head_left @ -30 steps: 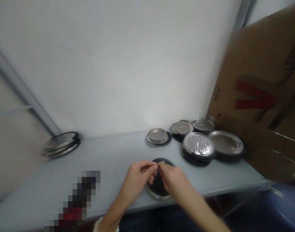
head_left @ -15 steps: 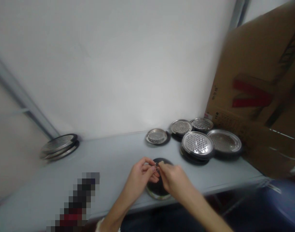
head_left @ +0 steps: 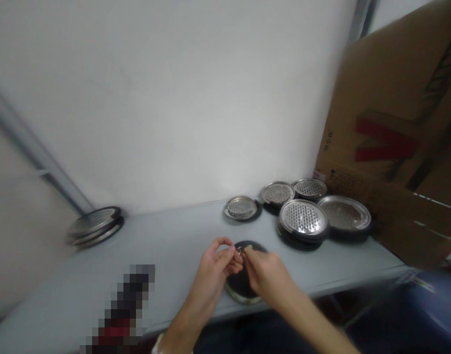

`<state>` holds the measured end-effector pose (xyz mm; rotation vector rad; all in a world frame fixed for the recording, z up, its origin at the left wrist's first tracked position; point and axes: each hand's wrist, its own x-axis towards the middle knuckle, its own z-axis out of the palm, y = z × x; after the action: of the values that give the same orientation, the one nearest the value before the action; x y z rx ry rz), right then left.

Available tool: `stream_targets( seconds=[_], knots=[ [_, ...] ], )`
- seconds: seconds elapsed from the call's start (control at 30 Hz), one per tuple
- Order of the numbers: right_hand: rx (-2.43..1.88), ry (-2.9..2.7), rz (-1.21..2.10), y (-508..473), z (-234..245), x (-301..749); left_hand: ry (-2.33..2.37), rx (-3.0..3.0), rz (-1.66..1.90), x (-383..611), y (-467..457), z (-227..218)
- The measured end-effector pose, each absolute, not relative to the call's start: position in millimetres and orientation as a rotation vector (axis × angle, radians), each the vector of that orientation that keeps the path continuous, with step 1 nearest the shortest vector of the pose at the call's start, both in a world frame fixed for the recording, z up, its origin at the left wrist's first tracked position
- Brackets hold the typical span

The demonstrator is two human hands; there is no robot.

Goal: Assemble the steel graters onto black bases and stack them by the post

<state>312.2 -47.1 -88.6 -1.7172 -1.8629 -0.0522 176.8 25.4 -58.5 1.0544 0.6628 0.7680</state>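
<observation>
Hardly shifted: small metal part [head_left: 240, 250] stays at lower centre, left hand [head_left: 215, 271] and right hand [head_left: 265, 273] each with grip pinched on it, over a dark disc [head_left: 237, 289] overhanging the table [head_left: 166, 246] near edge. Perforated lids [head_left: 302, 219] sit well apart at right, lid stack [head_left: 94, 223] far left.

Bare, both: left hand [head_left: 216, 270] and right hand [head_left: 264, 273], slender-fingered, wrists uncovered. Behind the left hand, a bare left forearm [head_left: 188, 317], and far back by the elbow a narrow edge of white sleeve [head_left: 156, 345], barely in view. Behind the right hand, a bare right forearm [head_left: 314, 325] right to the lower border. Finer detail lost in blur.
</observation>
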Motion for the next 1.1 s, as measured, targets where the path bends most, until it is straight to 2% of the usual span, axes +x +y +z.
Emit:
stream_targets(
  seconds=[0.1, 0.2, 0.33, 0.6, 0.7, 0.93, 1.1],
  knots=[
    [-1.696, -1.823, 0.061, -47, -83, 312, 0.665, 1.060, 0.874, 175, 28, -57],
    [-1.620, -1.741, 0.250, -48, -77, 310, 0.689, 1.306, 0.963, 171, 32, -58],
    [-1.593, -1.621, 0.414, -50, -77, 308, 0.721, 1.650, 0.873, 166, 36, -58],
    [-1.273, -1.374, 0.823, -51, -79, 310, 0.672, 1.895, 0.807, 151, 35, -59],
    [-1.369, -1.467, 0.701, -58, -89, 310, 0.677, 2.008, 0.746, 143, 33, -76],
    [-1.368, -1.757, 0.182, -89, -140, 306, 0.516, 2.170, 0.743, 133, 27, -119],
    [-1.338, -1.732, 0.085, -93, -150, 303, 0.397, 2.240, 0.767, 133, 28, -126]
  ],
)
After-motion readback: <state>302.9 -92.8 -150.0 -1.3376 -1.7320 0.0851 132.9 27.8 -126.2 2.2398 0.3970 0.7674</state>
